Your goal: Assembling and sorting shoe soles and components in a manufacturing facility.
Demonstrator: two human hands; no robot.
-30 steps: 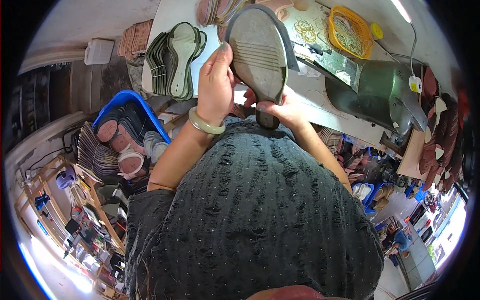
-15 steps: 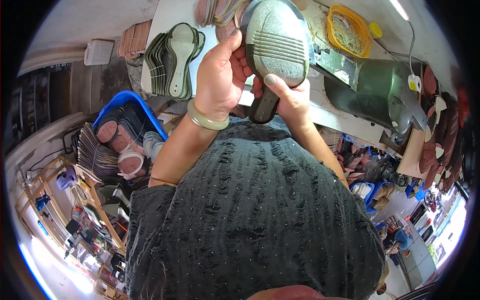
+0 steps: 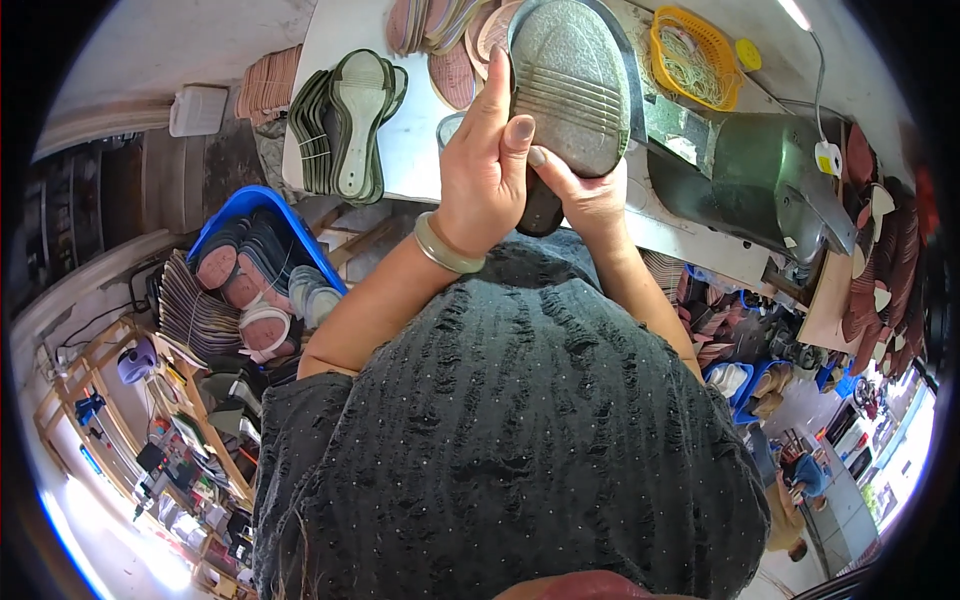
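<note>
A grey-green shoe sole (image 3: 572, 95) with raised cross ridges and a dark rim is held up over the near edge of the white table (image 3: 405, 160). Its wide end points away from me. My right hand (image 3: 592, 197) grips it at the narrow part, thumb on the ridged face and fingers mostly hidden behind. Along its left edge lies my left hand (image 3: 478, 178), index finger stretched up the rim and thumb close to my right thumb. A pale bangle (image 3: 445, 250) circles my left wrist. The dark narrow end is partly covered by my hands.
A tied bundle of green-edged soles (image 3: 345, 130) and pinkish insoles (image 3: 452, 80) lie on the table. A yellow basket (image 3: 738, 85) of string and a green machine (image 3: 745, 175) stand to the right. At left, a blue crate (image 3: 240, 203) holds soles. Brown pieces (image 3: 872, 290) hang far right.
My left hand has shifted right, its fingers now straighter along the sole's edge. The sole has moved slightly right, and its narrow end is more covered.
</note>
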